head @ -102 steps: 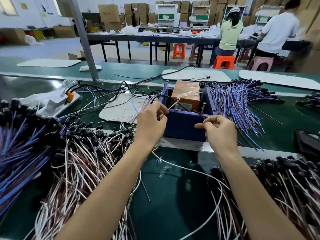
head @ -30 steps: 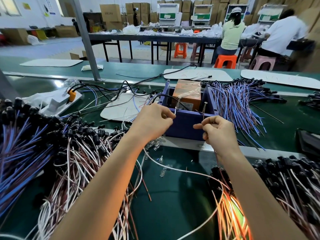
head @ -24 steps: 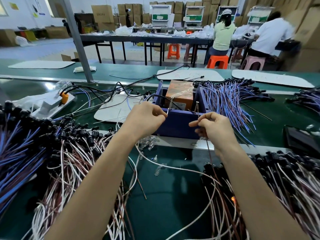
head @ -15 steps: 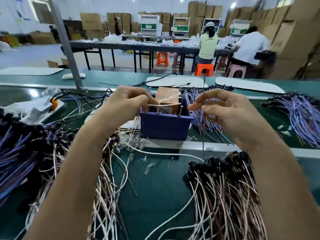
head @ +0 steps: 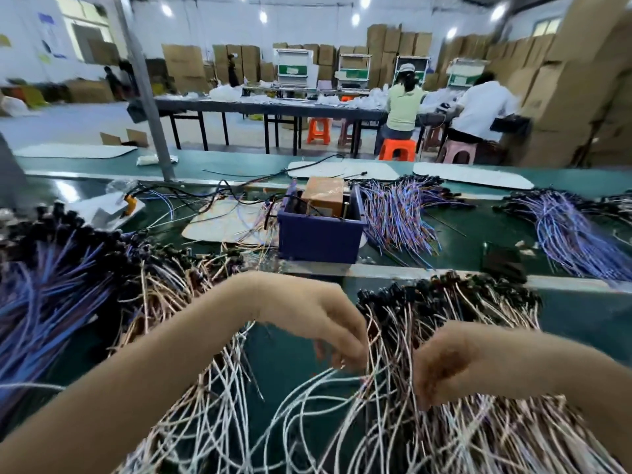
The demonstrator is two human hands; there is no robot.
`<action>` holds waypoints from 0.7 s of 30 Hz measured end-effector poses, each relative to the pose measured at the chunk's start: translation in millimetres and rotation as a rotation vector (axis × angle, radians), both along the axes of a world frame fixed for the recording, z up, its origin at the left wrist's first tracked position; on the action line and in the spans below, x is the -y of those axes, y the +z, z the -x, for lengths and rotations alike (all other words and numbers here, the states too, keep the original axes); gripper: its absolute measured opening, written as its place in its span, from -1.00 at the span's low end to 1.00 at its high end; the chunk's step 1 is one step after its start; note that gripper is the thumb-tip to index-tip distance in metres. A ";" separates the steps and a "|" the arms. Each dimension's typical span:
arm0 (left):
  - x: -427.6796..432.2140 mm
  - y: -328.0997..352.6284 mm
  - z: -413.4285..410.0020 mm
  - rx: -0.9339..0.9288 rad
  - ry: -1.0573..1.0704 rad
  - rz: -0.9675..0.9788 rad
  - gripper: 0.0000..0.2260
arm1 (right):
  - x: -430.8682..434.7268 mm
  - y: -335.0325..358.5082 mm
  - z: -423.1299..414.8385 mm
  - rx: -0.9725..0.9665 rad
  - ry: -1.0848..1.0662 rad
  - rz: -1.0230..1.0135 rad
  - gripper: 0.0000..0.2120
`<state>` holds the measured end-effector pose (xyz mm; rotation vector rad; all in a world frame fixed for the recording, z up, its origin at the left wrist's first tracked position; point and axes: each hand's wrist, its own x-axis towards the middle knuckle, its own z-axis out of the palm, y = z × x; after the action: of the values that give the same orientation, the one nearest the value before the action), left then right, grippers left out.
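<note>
Two bare forearms, uncovered along the whole visible length, broad at the lower edge and narrowing to the wrists. Bare left hand (head: pixel 325 319) and bare right hand (head: pixel 441 364), both softened by motion blur, finger detail hard to make out.

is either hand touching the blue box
No, the left hand and right hand are at the white wires, clear of the blue box.

— Where's the camera?
— On the person's head, looking forward and down across the bench (head: pixel 290 354).
— How near?
— Close: left hand (head: pixel 321 319) and right hand (head: pixel 444 362) at the wires (head: pixel 393 439), 6 o'clock. The blue box (head: pixel 319 239) sits farther off, at 12.
</note>
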<state>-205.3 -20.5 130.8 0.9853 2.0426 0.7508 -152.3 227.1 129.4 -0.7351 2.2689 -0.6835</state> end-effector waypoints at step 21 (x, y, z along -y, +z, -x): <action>-74.7 -63.4 -8.1 -0.472 0.666 -0.165 -0.84 | 16.8 -50.8 24.2 -0.242 -0.839 0.508 -0.90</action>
<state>-197.1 54.2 67.4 0.5873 2.8148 1.1170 -176.5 210.3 78.6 -0.0209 2.6328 -1.6740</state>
